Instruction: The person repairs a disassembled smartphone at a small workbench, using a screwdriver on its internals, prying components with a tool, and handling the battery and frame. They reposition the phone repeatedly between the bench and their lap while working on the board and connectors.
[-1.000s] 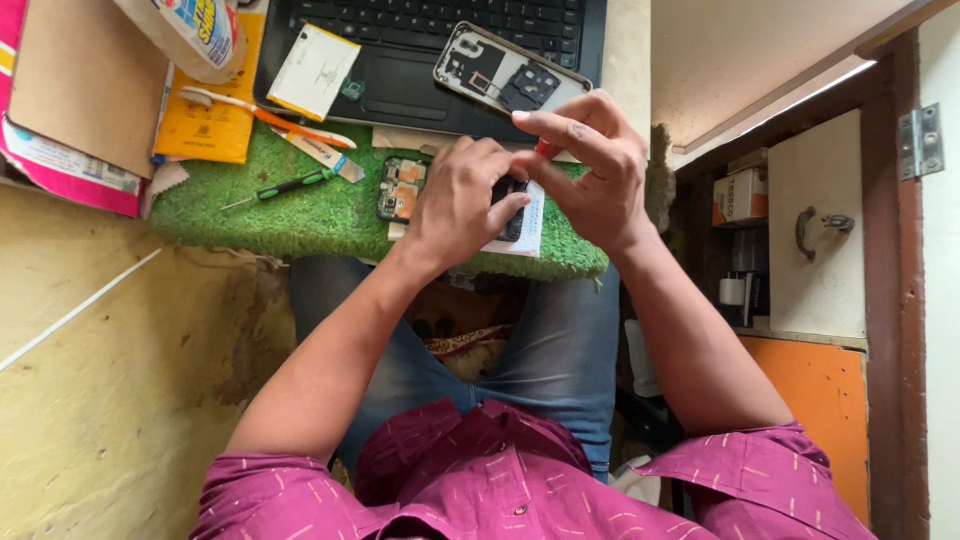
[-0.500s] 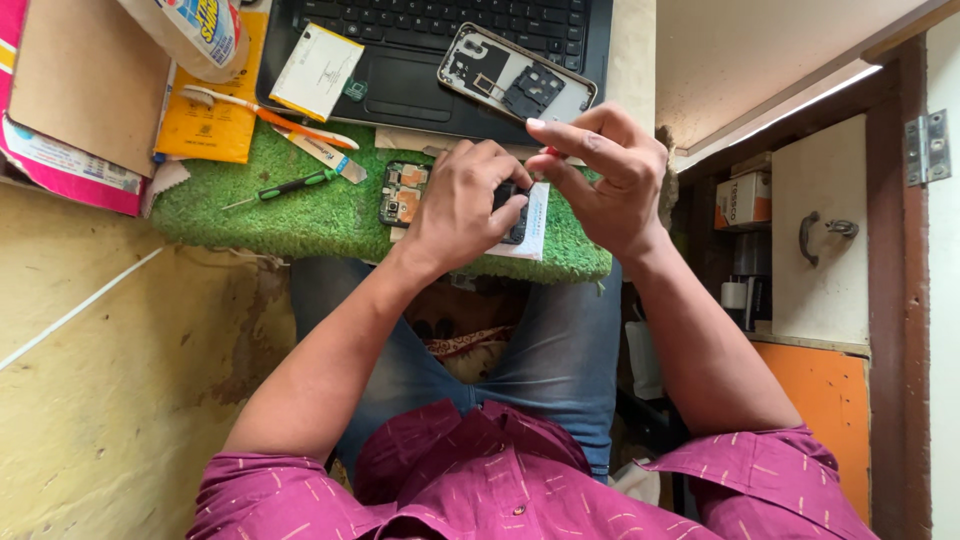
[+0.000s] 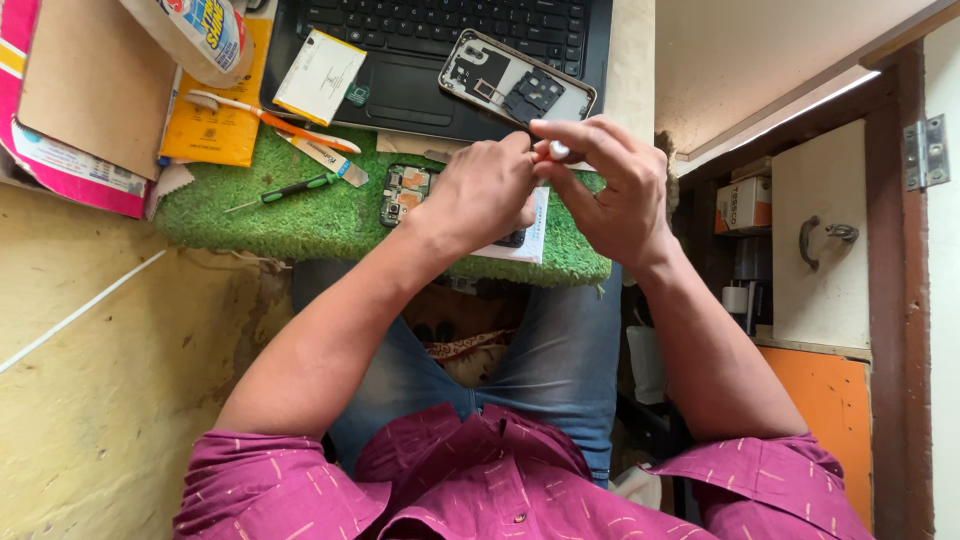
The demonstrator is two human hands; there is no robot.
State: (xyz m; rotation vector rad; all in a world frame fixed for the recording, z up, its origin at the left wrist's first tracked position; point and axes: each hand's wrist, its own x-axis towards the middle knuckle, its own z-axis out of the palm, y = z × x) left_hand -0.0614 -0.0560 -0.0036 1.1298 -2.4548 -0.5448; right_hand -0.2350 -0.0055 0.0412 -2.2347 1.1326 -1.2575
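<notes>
Both hands meet over the green mat point(image 3: 330, 215): the right hand point(image 3: 615, 190) pinches a small white piece point(image 3: 558, 150), the left hand point(image 3: 480, 195) curls beside it, its grip hidden. A phone board point(image 3: 405, 192) lies partly covered just left.

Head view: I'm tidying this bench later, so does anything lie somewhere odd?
Yes. A phone back frame lies askew across the laptop keyboard and palm rest, and a flat battery lies tilted beside it. Both sit off the green mat, on a surface meant for typing.
</notes>
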